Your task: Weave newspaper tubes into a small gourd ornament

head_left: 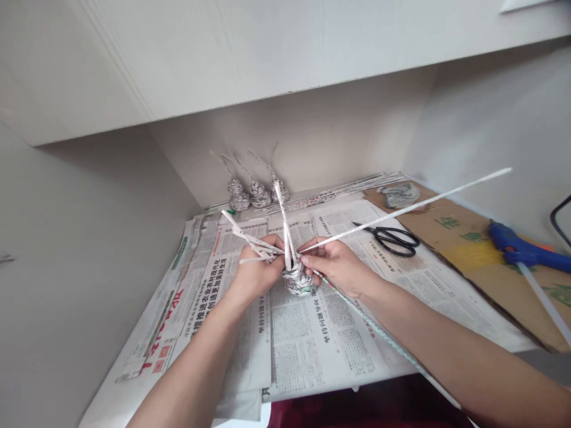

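Observation:
A small woven newspaper gourd (298,283) is between my two hands, above the newspaper-covered table. Rolled paper strips (285,229) stick up and out from its top. My left hand (261,270) is closed around the gourd's left side, with several strips poking out past its fingers. On the other side, my right hand (332,264) pinches a rolled paper strip at the gourd's top edge. One long paper strip (414,205) runs from there up to the right. Another strip (375,327) trails down toward me under my right forearm.
Several finished-looking paper gourds (259,195) with thin stems stand at the back. Behind the newspaper sheets (298,351) lies a bundle of rolled strips (339,191). Black scissors (395,239), a grey cloth-like lump (400,194) and a blue glue gun (517,246) rest on the right, partly on cardboard (446,235).

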Available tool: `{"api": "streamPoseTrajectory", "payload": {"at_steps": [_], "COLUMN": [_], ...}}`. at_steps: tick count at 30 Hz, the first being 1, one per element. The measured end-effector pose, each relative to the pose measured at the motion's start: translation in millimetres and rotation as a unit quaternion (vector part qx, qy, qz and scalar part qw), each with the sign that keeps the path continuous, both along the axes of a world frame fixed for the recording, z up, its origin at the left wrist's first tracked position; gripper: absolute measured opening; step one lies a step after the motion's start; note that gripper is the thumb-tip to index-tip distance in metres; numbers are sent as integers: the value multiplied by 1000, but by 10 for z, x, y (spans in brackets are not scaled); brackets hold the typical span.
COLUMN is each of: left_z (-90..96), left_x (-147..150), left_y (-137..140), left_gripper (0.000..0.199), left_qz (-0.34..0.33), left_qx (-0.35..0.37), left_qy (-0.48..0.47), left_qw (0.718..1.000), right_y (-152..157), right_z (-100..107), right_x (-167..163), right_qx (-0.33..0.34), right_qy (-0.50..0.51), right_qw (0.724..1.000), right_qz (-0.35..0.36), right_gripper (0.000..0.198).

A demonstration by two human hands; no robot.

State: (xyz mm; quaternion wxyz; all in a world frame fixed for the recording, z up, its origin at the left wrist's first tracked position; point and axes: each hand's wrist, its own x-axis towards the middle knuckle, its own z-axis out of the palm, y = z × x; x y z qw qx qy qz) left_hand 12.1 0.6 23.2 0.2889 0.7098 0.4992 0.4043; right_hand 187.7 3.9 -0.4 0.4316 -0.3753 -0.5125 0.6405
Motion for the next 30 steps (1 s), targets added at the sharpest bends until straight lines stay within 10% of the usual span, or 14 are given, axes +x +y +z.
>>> {"api": "streamPoseTrajectory", "payload": {"at_steps": [12,30], "left_z": [20,-2], "left_x": [117,148], "left_y": [-129,-85], "left_gripper": [10,6], "left_qz": [41,78], "left_qx": [128,-12], "left_qy": [114,-70], "left_qw": [984,994], "right_y": [-12,-135], "right_z": [18,68], "right_x": [6,-32], "right_qx": [20,151], "right_qy": [-73,-158], "right_qw": [994,970], "right_qz": [-75,-102], "right_gripper": [16,14]}}
